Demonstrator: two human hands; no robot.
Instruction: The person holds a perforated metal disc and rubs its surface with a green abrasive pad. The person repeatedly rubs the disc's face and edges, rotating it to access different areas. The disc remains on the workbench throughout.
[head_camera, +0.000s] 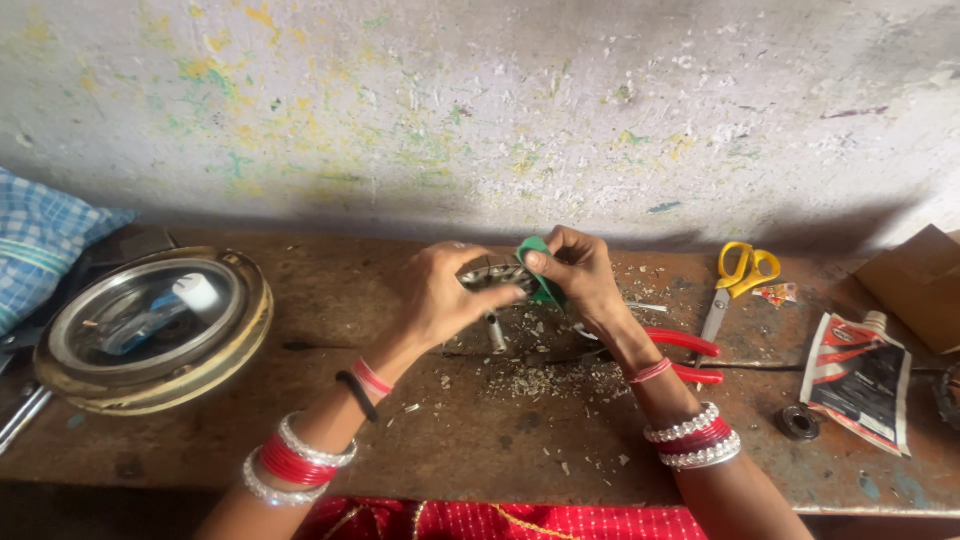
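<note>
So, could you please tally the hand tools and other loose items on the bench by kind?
Scissors, yellow handles: 1
Pliers, red handles: 1
Round metal dish: 1
Squeezed tube: 1
Small black ring: 1
Cardboard box: 1
Total: 6

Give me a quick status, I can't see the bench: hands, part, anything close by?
Left hand and right hand grip small metal part. Green piece under right fingers. Red pliers, debris beneath.

A worn brown workbench (480, 450) against a wall carries a round metal dish (150, 330) at left, yellow-handled scissors (738, 280), red-handled pliers (680, 355), a squeezed tube (858, 375), a cardboard box (915, 285) and scattered shavings (540, 380).
</note>
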